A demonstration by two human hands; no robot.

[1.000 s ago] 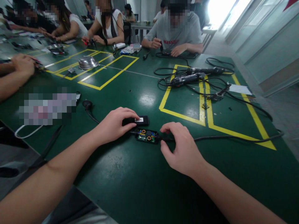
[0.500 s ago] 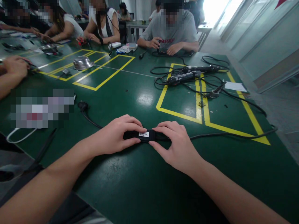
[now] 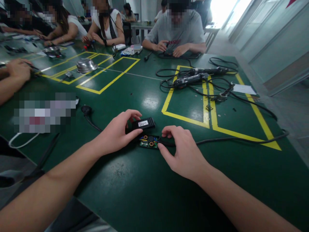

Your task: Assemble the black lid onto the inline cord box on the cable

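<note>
A black plastic cover (image 3: 147, 123) with a white label is held in my left hand (image 3: 118, 130), between its thumb and fingers. It is raised just behind a small circuit board (image 3: 149, 142) that lies in a shallow black case half on the table. Copper coils, coloured wires and a glass-like fuse show on the board. My right hand (image 3: 182, 149) is at the board's right end, fingers curved and apart around the black cable (image 3: 217, 140). Its thumb tip touches the corner of the case. Past my left hand, the cable leads to a black plug (image 3: 86, 110).
Two electric screwdrivers (image 3: 190, 80) with looped cords lie at the back right, near small screws (image 3: 209, 107) and a white paper (image 3: 244, 89). A metal bowl (image 3: 86, 65) stands back left. A blurred-out object (image 3: 45, 112) lies left. Co-workers sit across the green table (image 3: 135, 193).
My left hand has lifted the labelled cover off the case and moved it back, exposing the circuit board. My right hand has stayed nearly in place, its index finger a little raised.
</note>
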